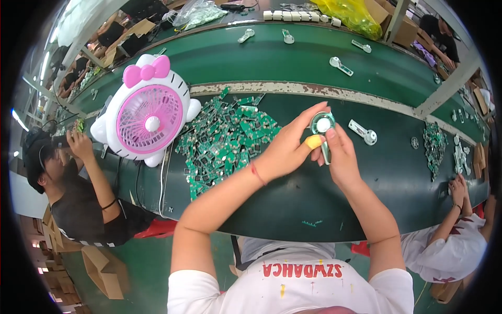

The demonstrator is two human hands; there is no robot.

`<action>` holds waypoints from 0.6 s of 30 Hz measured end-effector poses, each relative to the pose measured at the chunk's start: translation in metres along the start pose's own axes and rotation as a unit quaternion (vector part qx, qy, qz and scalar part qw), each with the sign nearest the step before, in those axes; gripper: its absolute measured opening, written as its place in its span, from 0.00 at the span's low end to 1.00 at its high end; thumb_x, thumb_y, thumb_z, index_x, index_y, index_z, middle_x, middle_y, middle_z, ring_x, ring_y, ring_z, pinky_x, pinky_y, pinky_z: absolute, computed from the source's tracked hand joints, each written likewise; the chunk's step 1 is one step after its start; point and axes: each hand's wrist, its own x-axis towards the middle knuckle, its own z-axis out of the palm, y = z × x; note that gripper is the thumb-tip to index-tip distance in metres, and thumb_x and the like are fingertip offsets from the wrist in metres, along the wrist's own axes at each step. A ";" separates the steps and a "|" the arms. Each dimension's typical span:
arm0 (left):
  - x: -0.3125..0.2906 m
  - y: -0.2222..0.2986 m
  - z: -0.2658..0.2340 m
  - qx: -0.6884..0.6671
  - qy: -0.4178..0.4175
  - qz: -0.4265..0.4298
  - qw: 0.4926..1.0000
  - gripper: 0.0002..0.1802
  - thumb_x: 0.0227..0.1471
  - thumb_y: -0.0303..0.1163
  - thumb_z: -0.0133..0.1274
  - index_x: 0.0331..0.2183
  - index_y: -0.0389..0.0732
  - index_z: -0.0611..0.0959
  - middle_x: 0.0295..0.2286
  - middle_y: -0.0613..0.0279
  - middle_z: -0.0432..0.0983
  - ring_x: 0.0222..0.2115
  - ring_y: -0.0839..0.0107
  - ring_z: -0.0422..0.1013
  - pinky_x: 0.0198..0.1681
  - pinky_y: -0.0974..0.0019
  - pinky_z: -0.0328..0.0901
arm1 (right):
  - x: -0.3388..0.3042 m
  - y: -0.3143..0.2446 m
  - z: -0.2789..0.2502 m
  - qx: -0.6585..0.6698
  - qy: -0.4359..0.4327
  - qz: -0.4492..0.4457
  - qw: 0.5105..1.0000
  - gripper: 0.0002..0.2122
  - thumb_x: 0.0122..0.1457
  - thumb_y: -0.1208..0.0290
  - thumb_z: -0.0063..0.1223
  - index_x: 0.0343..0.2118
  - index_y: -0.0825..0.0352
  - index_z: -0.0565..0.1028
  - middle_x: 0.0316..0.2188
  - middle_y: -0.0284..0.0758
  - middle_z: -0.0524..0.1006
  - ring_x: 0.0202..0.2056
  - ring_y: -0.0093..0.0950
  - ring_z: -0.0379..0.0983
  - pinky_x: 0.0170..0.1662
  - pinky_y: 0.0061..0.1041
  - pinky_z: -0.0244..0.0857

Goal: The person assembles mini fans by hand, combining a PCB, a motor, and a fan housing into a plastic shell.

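Shirt (300, 293) nearest, device (green-rimmed) (323, 125) between left hand (290, 146) and right hand (342, 157).

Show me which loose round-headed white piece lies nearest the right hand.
The white piece on the dark bench, just right of the right hand; the others lie farther off, several beyond the chipped rail on the green belt.

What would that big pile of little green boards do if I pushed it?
The pile of green boards would probably slide and spread, since its pieces lie jumbled. Each board is likely stiff, looking flat and straight-edged, and probably light, being smaller than the left hand.
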 end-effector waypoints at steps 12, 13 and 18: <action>0.188 -0.198 -0.317 0.644 0.246 -0.147 0.709 0.27 0.46 0.39 0.51 0.48 0.38 0.69 0.49 0.48 0.60 0.51 0.53 0.57 0.53 0.58 0.55 | 0.040 -0.008 -0.091 -0.075 0.064 0.075 0.992 0.16 0.61 0.60 0.33 0.35 0.70 0.66 0.14 0.36 0.70 0.12 0.18 0.58 0.15 0.15 0.51; 0.196 -0.209 -0.329 0.660 0.284 -0.173 0.674 0.29 0.47 0.39 0.51 0.50 0.39 0.66 0.52 0.48 0.57 0.53 0.51 0.55 0.53 0.56 0.54 | 0.037 -0.011 -0.095 -0.082 0.076 0.071 0.991 0.17 0.60 0.59 0.33 0.35 0.71 0.66 0.14 0.36 0.70 0.11 0.18 0.59 0.14 0.14 0.51; 0.230 -0.226 -0.381 0.688 0.256 -0.227 0.640 0.24 0.53 0.41 0.42 0.53 0.58 0.63 0.51 0.52 0.58 0.51 0.52 0.57 0.50 0.50 0.57 | 0.028 -0.007 -0.112 -0.090 0.097 0.035 0.991 0.24 0.59 0.50 0.33 0.37 0.73 0.65 0.14 0.40 0.71 0.10 0.20 0.59 0.13 0.15 0.51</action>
